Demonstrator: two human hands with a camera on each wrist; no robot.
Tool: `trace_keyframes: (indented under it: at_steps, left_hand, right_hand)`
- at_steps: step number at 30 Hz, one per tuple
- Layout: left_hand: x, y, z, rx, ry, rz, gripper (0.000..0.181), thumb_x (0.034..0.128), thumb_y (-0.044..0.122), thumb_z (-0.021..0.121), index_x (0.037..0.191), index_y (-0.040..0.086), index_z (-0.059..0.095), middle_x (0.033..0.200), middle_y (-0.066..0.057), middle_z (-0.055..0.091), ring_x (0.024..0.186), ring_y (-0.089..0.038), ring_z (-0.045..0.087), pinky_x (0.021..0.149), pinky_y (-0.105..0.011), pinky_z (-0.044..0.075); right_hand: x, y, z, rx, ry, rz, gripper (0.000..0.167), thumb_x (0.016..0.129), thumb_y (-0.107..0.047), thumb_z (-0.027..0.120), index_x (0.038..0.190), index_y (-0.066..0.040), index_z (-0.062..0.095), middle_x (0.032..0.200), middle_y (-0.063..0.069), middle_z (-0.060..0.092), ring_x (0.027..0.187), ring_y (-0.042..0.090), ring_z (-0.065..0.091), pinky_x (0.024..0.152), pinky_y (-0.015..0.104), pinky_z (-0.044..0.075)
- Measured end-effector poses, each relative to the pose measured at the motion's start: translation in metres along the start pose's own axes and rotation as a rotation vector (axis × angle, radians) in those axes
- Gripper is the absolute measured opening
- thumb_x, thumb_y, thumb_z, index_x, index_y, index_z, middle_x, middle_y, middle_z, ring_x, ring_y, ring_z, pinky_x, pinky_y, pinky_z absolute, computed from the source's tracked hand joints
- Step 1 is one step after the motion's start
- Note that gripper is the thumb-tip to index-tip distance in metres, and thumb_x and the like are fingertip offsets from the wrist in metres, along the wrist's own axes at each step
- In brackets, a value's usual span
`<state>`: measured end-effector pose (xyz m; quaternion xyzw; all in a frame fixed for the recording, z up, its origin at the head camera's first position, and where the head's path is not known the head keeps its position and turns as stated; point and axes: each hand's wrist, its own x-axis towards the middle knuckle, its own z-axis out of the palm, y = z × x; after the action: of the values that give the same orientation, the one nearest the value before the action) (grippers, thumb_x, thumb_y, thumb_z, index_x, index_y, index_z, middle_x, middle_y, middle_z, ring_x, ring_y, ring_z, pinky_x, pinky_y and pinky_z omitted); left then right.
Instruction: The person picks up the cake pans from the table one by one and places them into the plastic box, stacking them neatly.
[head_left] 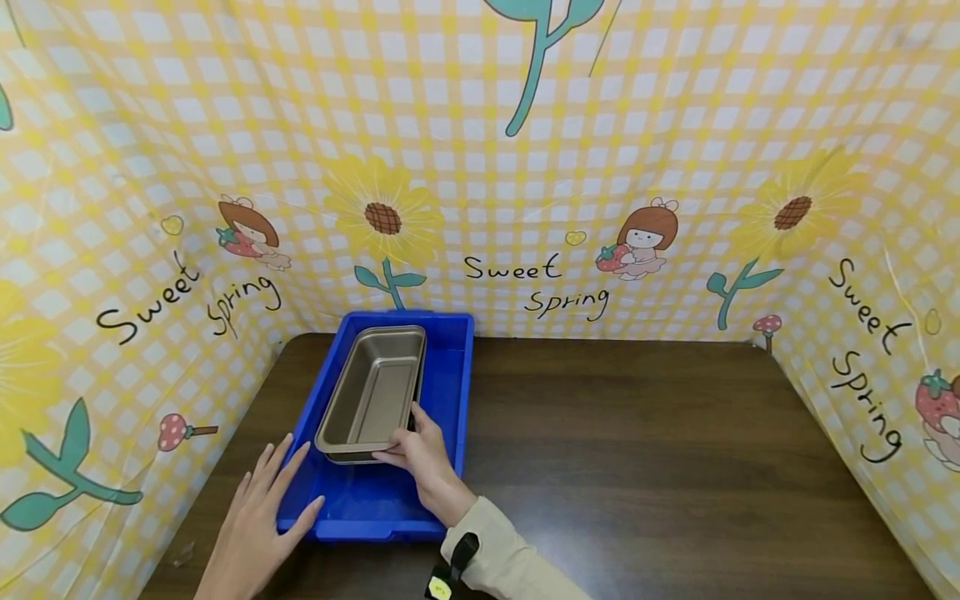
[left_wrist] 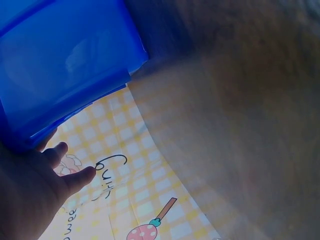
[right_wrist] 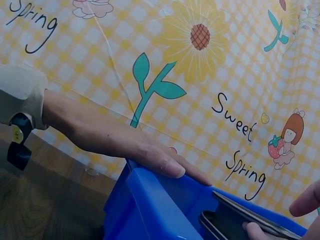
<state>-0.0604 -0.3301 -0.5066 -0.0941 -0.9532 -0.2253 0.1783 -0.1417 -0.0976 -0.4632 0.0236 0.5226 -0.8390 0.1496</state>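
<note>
A blue plastic tray (head_left: 446,400) stands on the table, holding two metal loaf pans, one nested over the other. My right hand (head_left: 429,468) pinches the near right corner of the upper loaf pan (head_left: 382,392). In the right wrist view, the lower pan (right_wrist: 220,227) shows under the tilted upper one, with a gap between their rims; the fingers of my right hand (right_wrist: 307,212) are partly cut off by the frame. My left hand (head_left: 257,515), fingers spread, rests on the tray's near left edge. Its fingers (left_wrist: 77,181) lie against the tray wall (left_wrist: 75,107) in the left wrist view.
The dark wooden table (head_left: 637,450) extends to the right of the tray. A yellow checked cloth (head_left: 555,183) with printed flowers and lettering hangs behind and along both sides. A small clear scrap (head_left: 183,553) lies at the table's left edge.
</note>
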Motion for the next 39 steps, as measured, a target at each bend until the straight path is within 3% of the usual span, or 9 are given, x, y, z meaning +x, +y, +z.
trace_keyframes:
  at_steps: [3, 8, 10, 14, 19, 23, 29, 39]
  left_hand:
    - [0.0, 0.0, 0.0, 0.0, -0.005, -0.004, 0.079, 0.0961, 0.032, 0.077, 0.165, 0.021, 0.04, 0.171, -0.015, 0.03, 0.159, -0.044, 0.017, 0.126, -0.067, 0.006]
    - [0.001, 0.001, 0.001, 0.003, -0.009, -0.009, 0.079, 0.0963, 0.032, 0.077, 0.165, 0.02, 0.04, 0.171, -0.016, 0.031, 0.158, -0.047, 0.019, 0.126, -0.067, 0.006]
    - [0.001, 0.001, 0.0, 0.006, -0.008, -0.008, 0.079, 0.0963, 0.032, 0.077, 0.165, 0.02, 0.04, 0.171, -0.016, 0.03, 0.158, -0.047, 0.019, 0.126, -0.066, 0.005]
    - [0.001, 0.0, 0.0, 0.011, -0.001, -0.004, 0.079, 0.096, 0.032, 0.077, 0.165, 0.02, 0.041, 0.171, -0.017, 0.031, 0.158, -0.046, 0.019, 0.126, -0.065, 0.005]
    - [0.001, 0.0, 0.001, 0.011, 0.003, -0.001, 0.079, 0.0958, 0.031, 0.078, 0.165, 0.02, 0.041, 0.171, -0.016, 0.031, 0.158, -0.046, 0.019, 0.126, -0.067, 0.006]
    - [0.002, 0.0, 0.001, 0.008, 0.002, -0.001, 0.079, 0.0957, 0.031, 0.078, 0.165, 0.021, 0.041, 0.17, -0.017, 0.032, 0.157, -0.048, 0.02, 0.124, -0.069, 0.008]
    - [0.002, -0.001, 0.001, 0.007, -0.01, -0.011, 0.079, 0.0964, 0.033, 0.077, 0.165, 0.021, 0.04, 0.17, -0.017, 0.032, 0.158, -0.047, 0.019, 0.122, -0.073, 0.01]
    - [0.003, -0.001, 0.002, 0.008, -0.015, -0.017, 0.079, 0.0968, 0.033, 0.077, 0.165, 0.021, 0.04, 0.17, -0.018, 0.031, 0.157, -0.048, 0.019, 0.122, -0.074, 0.009]
  right_hand:
    - [-0.002, -0.002, 0.0, -0.022, -0.01, 0.012, 0.084, 0.089, 0.009, 0.05, 0.165, 0.01, 0.014, 0.152, 0.037, 0.045, 0.101, 0.034, 0.074, 0.092, 0.042, 0.061]
    - [-0.005, -0.005, 0.001, -0.059, -0.029, 0.027, 0.088, 0.087, 0.006, 0.053, 0.165, 0.01, 0.011, 0.162, 0.038, 0.03, 0.086, 0.019, 0.064, 0.094, 0.04, 0.06]
    - [-0.005, -0.006, 0.001, -0.069, -0.032, 0.032, 0.09, 0.086, 0.004, 0.054, 0.165, 0.01, 0.011, 0.165, 0.038, 0.024, 0.082, 0.017, 0.059, 0.094, 0.039, 0.06]
    - [-0.006, -0.007, 0.002, -0.079, -0.041, 0.034, 0.092, 0.085, 0.003, 0.056, 0.165, 0.01, 0.01, 0.163, 0.038, 0.028, 0.081, 0.016, 0.058, 0.095, 0.039, 0.06]
    - [-0.006, -0.006, 0.002, -0.08, -0.051, 0.032, 0.094, 0.084, 0.002, 0.057, 0.165, 0.011, 0.009, 0.162, 0.038, 0.03, 0.091, 0.018, 0.062, 0.096, 0.04, 0.059]
    - [-0.007, -0.006, 0.001, -0.09, -0.051, 0.045, 0.094, 0.085, 0.001, 0.058, 0.165, 0.01, 0.01, 0.166, 0.038, 0.023, 0.107, 0.024, 0.064, 0.098, 0.041, 0.059]
    - [-0.011, -0.009, 0.001, -0.088, -0.069, 0.062, 0.094, 0.086, 0.0, 0.057, 0.165, 0.01, 0.008, 0.167, 0.037, 0.019, 0.135, 0.036, 0.053, 0.1, 0.042, 0.057]
    - [-0.019, -0.017, 0.0, -0.111, -0.1, 0.047, 0.095, 0.086, -0.001, 0.058, 0.165, 0.009, 0.006, 0.168, 0.037, 0.017, 0.136, 0.038, 0.053, 0.103, 0.045, 0.055]
